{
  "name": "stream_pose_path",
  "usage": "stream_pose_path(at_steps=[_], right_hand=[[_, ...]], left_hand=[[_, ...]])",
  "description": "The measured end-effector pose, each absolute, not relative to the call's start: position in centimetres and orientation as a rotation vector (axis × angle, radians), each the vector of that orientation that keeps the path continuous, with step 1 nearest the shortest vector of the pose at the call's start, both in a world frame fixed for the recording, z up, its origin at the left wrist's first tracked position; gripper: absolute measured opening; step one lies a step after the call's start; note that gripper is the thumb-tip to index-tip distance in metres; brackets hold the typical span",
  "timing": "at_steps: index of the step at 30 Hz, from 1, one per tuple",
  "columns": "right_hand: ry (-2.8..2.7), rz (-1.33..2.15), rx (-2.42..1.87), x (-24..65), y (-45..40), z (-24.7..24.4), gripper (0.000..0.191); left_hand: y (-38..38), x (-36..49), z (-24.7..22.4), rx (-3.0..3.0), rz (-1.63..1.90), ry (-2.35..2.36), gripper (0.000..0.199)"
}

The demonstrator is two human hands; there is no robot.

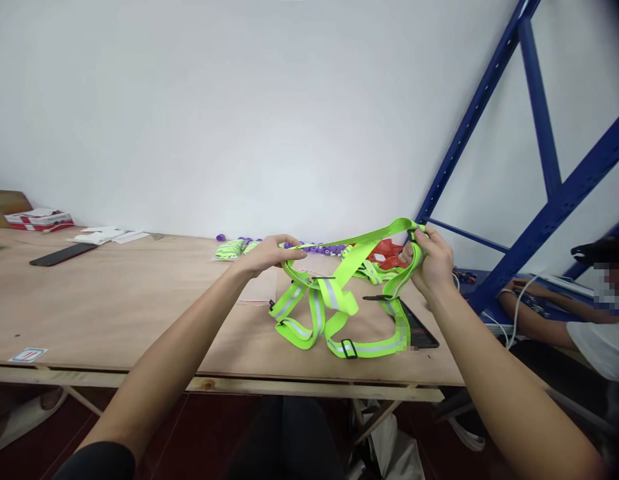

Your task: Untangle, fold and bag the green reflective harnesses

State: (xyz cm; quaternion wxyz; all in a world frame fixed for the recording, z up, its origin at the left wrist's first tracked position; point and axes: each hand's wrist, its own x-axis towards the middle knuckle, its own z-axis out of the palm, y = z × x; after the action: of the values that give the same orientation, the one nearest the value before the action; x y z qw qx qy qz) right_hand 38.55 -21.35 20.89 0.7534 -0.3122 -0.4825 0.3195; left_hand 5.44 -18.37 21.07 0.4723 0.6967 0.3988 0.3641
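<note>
A fluorescent yellow-green reflective safety harness (pixel 317 307), made of elastic straps with silver stripes and black buckles, hangs between my hands over the wooden table (pixel 139 300). My left hand (pixel 274 257) pinches one strap near the middle of the view. Farther right and slightly higher, my right hand (pixel 433 260) is closed around gathered straps beside a black buckle. One strap stretches between the two hands, while the rest droops in loops towards the tabletop. Behind the hanging straps on the right lies a flat dark object (pixel 419 327), partly hidden.
Purple rolls (pixel 319 249), a bagged green strap bundle (pixel 229 250) and a red plastic bag (pixel 389 252) lie along the wall. A black flat bar (pixel 64 254) and white papers (pixel 102 235) are on the left. Blue shelving (pixel 529 233) and another person's arm (pixel 529 313) are right.
</note>
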Motion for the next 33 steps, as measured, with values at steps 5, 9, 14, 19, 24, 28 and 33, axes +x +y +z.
stream_pose_path(at_steps=[5, 9, 14, 19, 24, 28, 33], right_hand=[[-1.077, 0.713, -0.718, 38.8, -20.9, 20.3, 0.039], [-1.060, 0.722, -0.738, 38.2, -21.1, 20.1, 0.040], [-1.052, 0.744, -0.743, 37.3, -21.1, 20.1, 0.044], [-1.073, 0.768, -0.749, 37.1, -20.5, 20.2, 0.044], [-1.077, 0.759, -0.759, 37.2, -20.1, 20.1, 0.044], [-1.054, 0.716, -0.762, 37.8, -20.0, 20.0, 0.043], [-1.078, 0.679, -0.782, 38.2, -20.3, 20.2, 0.039]], left_hand=[[-17.8, 5.1, 20.8, 1.577, 0.942, 0.843, 0.043], [-17.7, 5.0, 20.5, 1.388, 1.017, 0.771, 0.044], [-18.5, 5.5, 21.4, 1.207, 1.229, 0.709, 0.051], [-19.6, 5.5, 22.4, 1.288, 1.430, 0.617, 0.058], [-19.3, 5.2, 22.2, 1.741, 1.604, 0.444, 0.057], [-18.9, 4.6, 21.9, 2.194, 1.683, 0.387, 0.063], [-19.6, 4.5, 21.8, 2.634, 1.687, 0.764, 0.077]])
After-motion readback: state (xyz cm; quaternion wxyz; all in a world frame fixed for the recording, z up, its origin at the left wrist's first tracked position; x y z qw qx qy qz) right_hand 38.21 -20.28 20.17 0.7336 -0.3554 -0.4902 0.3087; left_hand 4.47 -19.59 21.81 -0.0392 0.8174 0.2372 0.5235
